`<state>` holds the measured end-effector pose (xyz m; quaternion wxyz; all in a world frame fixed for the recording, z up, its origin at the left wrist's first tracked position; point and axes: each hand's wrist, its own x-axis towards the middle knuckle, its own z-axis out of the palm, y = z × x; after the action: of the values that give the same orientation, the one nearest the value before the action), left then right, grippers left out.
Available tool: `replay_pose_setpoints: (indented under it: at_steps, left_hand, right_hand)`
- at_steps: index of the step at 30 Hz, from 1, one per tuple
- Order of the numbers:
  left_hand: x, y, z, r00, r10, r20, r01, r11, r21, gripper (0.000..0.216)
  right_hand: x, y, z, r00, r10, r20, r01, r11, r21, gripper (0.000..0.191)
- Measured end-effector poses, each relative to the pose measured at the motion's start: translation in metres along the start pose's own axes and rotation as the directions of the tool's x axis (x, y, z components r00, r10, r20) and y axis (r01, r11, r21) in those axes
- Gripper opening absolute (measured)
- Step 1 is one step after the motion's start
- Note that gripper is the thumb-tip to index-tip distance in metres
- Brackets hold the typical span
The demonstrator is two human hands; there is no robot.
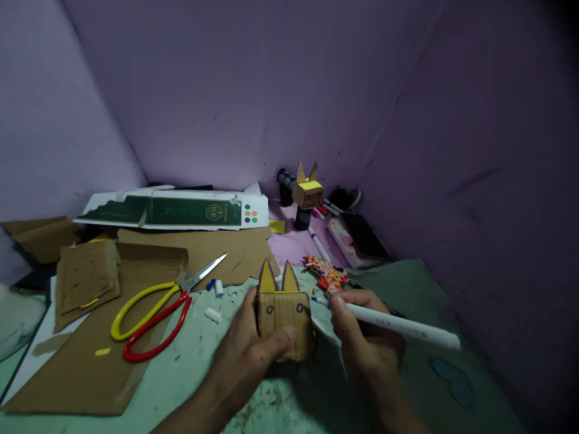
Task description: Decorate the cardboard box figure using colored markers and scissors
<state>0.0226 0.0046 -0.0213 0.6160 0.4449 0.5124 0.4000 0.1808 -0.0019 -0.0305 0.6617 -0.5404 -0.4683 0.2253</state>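
Note:
My left hand (246, 355) grips a small cardboard box head (284, 316) with two pointed yellow ears and two drawn eyes, thumb across its front. My right hand (362, 337) pinches a white marker (398, 324) whose blue tip sits just right of the box's upper corner. Both hands hover low over the green work surface (190, 374).
Yellow-and-red scissors (158, 310) lie on brown cardboard sheets (81, 361) to the left, with small white caps (213, 314) nearby. A flattened green carton (181, 211) lies behind. A finished eared box figure (307, 191), markers (319, 244), a phone (364, 238) and patterned paper scraps (329, 274) sit by the purple wall.

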Motion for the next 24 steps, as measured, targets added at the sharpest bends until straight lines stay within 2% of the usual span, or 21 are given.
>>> replay_pose_setpoints:
  at_steps: [3, 8, 12, 19, 24]
  left_hand:
    - [-0.002, 0.005, -0.002, 0.999, -0.019, 0.047, 0.021, 0.999, -0.040, 0.068]
    - [-0.002, 0.001, -0.004, 0.999, 0.045, 0.004, -0.045, 0.998, -0.050, 0.071]
    - [0.001, -0.003, -0.004, 0.998, 0.060, 0.023, -0.058, 0.996, -0.064, 0.071]
    - [0.002, -0.006, -0.008, 0.997, 0.070, 0.044, -0.071, 0.997, 0.013, 0.070]
    - [0.001, -0.005, -0.007, 0.997, 0.059, 0.043, -0.059, 0.998, -0.006, 0.071]
  right_hand:
    - [0.003, 0.004, -0.003, 1.000, 0.005, 0.006, -0.005, 1.000, 0.014, 0.020]
    - [0.000, 0.002, 0.000, 0.997, -0.052, 0.050, 0.052, 0.999, -0.009, 0.019]
    - [-0.001, 0.000, -0.002, 0.990, -0.099, 0.102, 0.104, 0.994, -0.040, 0.021]
    - [0.006, 0.001, -0.011, 0.928, -0.226, 0.295, 0.275, 0.952, -0.137, 0.023]
    - [0.005, 0.001, -0.010, 0.926, -0.213, 0.312, 0.270, 0.951, -0.152, 0.024]
